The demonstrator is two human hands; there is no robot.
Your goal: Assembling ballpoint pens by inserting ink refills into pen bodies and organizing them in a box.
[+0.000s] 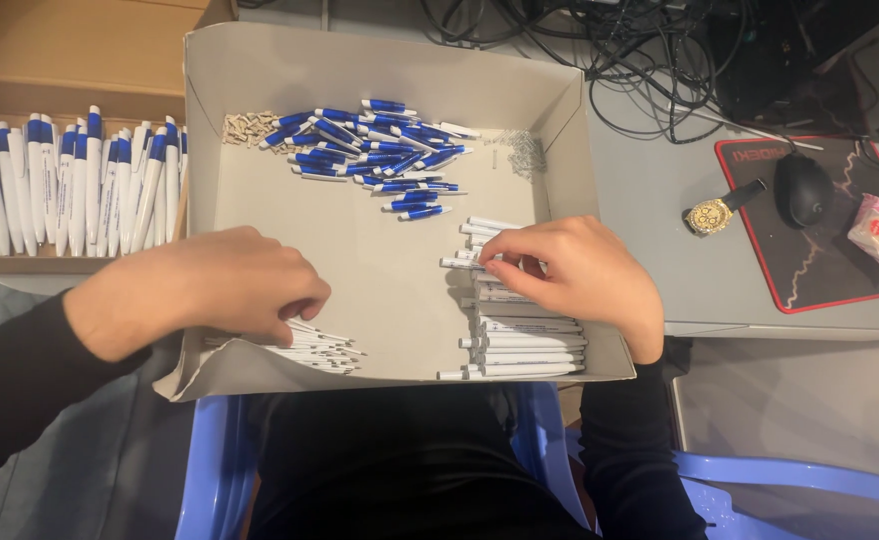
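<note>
White pen barrels point(520, 335) are being picked from their stack at the right of the cardboard tray point(380, 262), the right hand point(575, 275) pinching one while the left hand point(222, 285) is curling closed over the smaller pile point(315, 348), so lifting one free seems the step needing care.

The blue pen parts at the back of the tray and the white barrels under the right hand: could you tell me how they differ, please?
The blue pen parts lie jumbled in a loose heap; the white barrels lie side by side in a stack. No hand touches the blue pen parts; the right hand rests on the white barrels. Both lie in the same cardboard tray.
</note>
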